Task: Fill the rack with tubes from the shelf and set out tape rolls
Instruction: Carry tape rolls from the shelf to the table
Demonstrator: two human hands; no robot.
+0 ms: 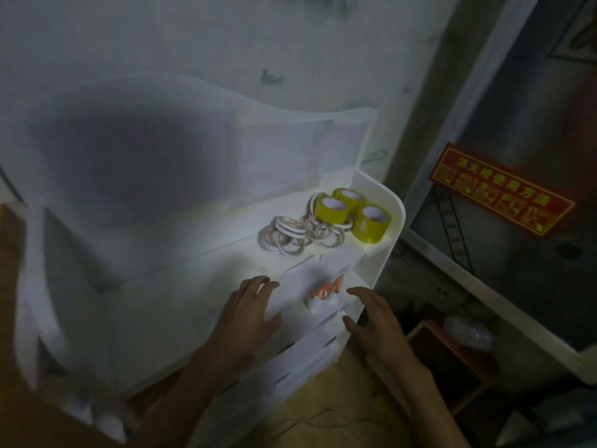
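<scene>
Three yellow tape rolls [352, 213] stand on the top of a white plastic shelf unit [392, 218], beside a heap of several thin white tape rolls [297, 232]. My left hand [250, 313] reaches toward the shelf's front edge with its fingers spread and relaxed, holding nothing. My right hand [376, 321] hovers near the shelf's right front corner, fingers straight and empty. Between my hands, on a lower level, lies a small orange-and-white item [324, 294], too blurred to identify. No tube rack is plainly visible.
A large translucent plastic bin [181, 176] stands on the shelf at the left, against the wall. A red sign with yellow writing [502, 197] hangs on the metal cabinet to the right. A brown crate [452, 360] sits on the floor to the right.
</scene>
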